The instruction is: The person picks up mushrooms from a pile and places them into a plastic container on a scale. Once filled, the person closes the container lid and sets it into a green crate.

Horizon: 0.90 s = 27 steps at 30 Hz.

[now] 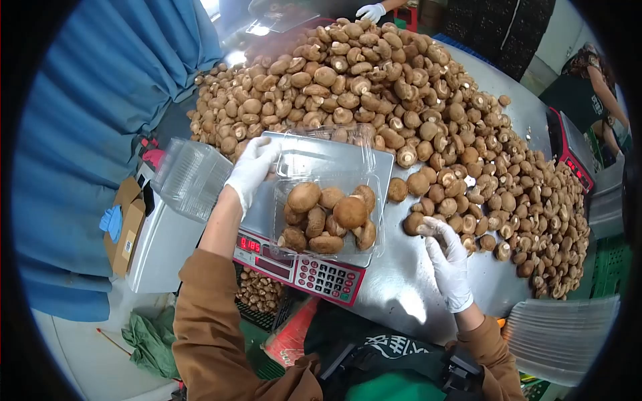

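A clear plastic clamshell box (378,244) with its lid raised sits on a digital scale (334,279), and several brown mushrooms (326,244) lie inside it. The scale's red display reads about 0.185. My left hand (254,167), in a white glove, is closed at the box's left edge near the lid hinge; its fingertips are partly hidden. To the right of the scale, my gloved right hand (448,260) has its fingertips closed on a single mushroom (412,224) at the edge of the pile.
A large heap of mushrooms (321,87) covers the metal table (401,301). Stacked clear boxes (190,177) stand left, and stacked plastic lids or trays (562,337) lie lower right. A second scale (572,150) and a co-worker (595,87) are at right; another person's gloved hand (371,12) is at the far side.
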### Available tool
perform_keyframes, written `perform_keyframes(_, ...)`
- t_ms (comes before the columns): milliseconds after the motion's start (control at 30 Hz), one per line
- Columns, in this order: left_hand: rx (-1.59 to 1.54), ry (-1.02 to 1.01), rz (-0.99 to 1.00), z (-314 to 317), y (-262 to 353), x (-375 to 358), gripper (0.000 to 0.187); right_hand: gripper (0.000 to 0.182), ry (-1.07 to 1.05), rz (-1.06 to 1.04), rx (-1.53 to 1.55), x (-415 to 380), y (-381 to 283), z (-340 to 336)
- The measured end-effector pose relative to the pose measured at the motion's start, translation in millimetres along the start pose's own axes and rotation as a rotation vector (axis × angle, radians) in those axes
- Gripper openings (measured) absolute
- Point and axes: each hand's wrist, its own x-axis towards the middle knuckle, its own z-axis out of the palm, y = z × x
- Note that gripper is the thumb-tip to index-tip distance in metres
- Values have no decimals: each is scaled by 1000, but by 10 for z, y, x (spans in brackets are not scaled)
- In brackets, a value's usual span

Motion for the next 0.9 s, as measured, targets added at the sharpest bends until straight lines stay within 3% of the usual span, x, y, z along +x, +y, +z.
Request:
perform_keyframes(33,-23,-34,-76,50,53,56,49,39,0,-32,-15,31,15,36)
perform_keyframes(100,-565,-303,-16,121,3,184,45,38,-25,-13,-30,66,-109,106)
perform_keyframes(133,-691,-395,-97,45,-5,226,46,37,-36,-9,-33,77,-153,138)
perform_keyframes(233,-682,-287,286,-69,208,-220,64,36,-48,-76,50,153,-183,232)
perform_keyframes(267,-478,-314,409,-175,180,-445,54,38,-68,-46,59,172,-230,256)
perform_keyframes(367,582,45,862,-258,-234,-1087,42,46,-216,88,13,154,-475,349)
perform_keyframes(433,177,91,443,-137,-724,-1416,50,55,-280,206,38,95,-570,544)
perform_keyframes(467,-227,-29,167,-119,-741,-1534,50,53,-278,255,122,94,-548,584)
perform_keyframes(500,-352,-162,57,-140,-642,-1613,46,51,-277,302,203,103,-519,625)
perform_keyframes(600,-495,-94,14,-35,-577,-1670,36,45,-274,384,236,140,-486,649)
perform_keyframes(767,-677,-38,-13,5,-656,-1417,29,44,-296,287,232,238,-457,729)
perform_keyframes(900,-315,-7,12,-360,-438,-1318,31,44,-464,345,152,394,-697,508)
